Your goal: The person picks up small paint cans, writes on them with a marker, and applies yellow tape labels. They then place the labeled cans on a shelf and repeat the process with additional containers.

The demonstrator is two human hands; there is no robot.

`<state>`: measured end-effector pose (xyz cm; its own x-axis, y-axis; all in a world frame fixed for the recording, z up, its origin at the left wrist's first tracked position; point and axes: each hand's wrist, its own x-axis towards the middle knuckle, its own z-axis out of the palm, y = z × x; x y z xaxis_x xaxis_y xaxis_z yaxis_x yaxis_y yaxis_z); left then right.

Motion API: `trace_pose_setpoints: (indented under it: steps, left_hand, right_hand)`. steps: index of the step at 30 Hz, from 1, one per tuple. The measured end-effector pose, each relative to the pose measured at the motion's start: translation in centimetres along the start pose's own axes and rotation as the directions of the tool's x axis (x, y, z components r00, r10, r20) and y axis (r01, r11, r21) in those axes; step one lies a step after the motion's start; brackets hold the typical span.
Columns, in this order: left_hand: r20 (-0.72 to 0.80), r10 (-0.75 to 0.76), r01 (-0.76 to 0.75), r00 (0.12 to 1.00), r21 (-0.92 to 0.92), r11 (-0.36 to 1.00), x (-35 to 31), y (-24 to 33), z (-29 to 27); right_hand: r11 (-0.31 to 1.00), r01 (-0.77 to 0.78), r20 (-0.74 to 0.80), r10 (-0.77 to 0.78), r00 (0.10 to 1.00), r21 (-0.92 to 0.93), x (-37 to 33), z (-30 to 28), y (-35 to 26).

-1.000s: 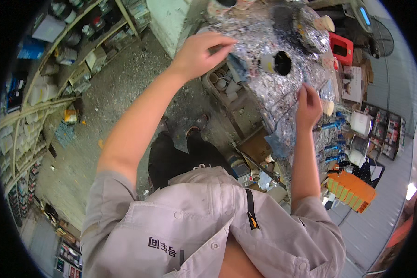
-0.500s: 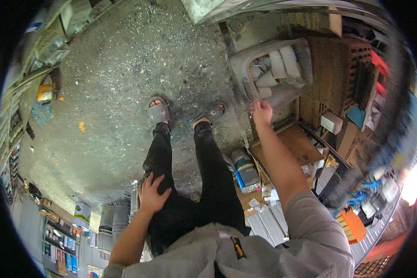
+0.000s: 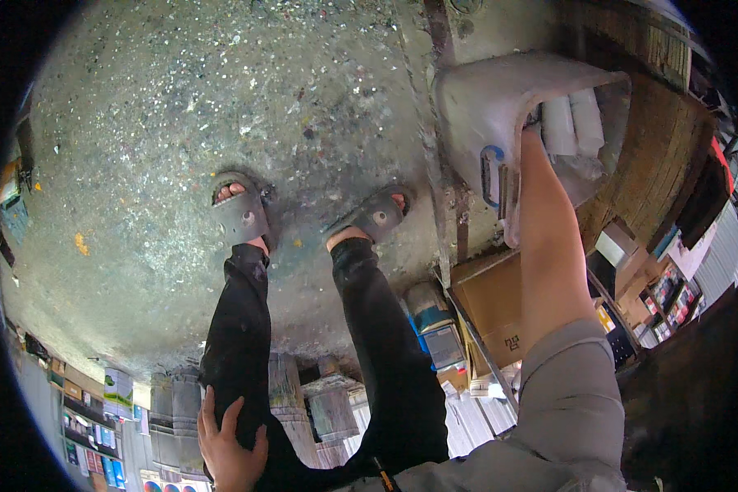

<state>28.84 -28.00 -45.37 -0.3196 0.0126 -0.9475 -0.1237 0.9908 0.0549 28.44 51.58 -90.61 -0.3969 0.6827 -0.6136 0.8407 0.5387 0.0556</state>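
My right arm reaches down into a grey-white plastic bin that stands on the floor to the right. Past the wrist, my right hand is hidden behind the bin's rim and in its shadow, so its fingers do not show. Several white cylindrical rolls lie in the bin, right beside that wrist. A blue-and-dark handle shows on the bin's near side. My left hand rests on my left thigh, fingers spread, holding nothing.
Brown cardboard lies just nearer than the bin, beside a dark metal frame. A wooden panel stands right of the bin. Paint-stained buckets and a white-and-green can stand behind my legs. The speckled floor stretches ahead.
My right hand has gone from the bin's near edge into its opening. The bin looks larger and closer as my view leans toward it. My left hand stays on my thigh.
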Motion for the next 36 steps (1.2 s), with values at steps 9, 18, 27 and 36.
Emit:
trace_pose_setpoints:
  steps: [9,18,27,36]
  left_hand:
    - [-0.01,0.02,-0.021,1.0,-0.04,0.999,-0.4,-0.8,0.4]
    - [-0.256,0.288,-0.317,0.923,-0.078,0.945,-1.0,1.1,0.7]
    - [-0.714,0.675,-0.976,0.184,-0.05,0.213,-20.4,21.1,-15.5]
    - [-0.668,0.734,-0.868,-0.12,0.43,0.25,-27.8,44.3,-22.4]
  right_hand:
    - [0.415,-0.086,-0.043,0.291,0.956,0.906,-19.3,-9.0,-8.0]
    - [-0.715,-0.45,0.337,-0.308,0.89,0.535,-58.7,-24.3,-20.8]
    - [0.061,0.488,-0.274,-0.764,0.584,0.871,-79.1,-52.1,-14.3]
    - [0.54,0.831,-0.69,-0.654,0.311,-0.137,-68.8,-63.5,-12.2]
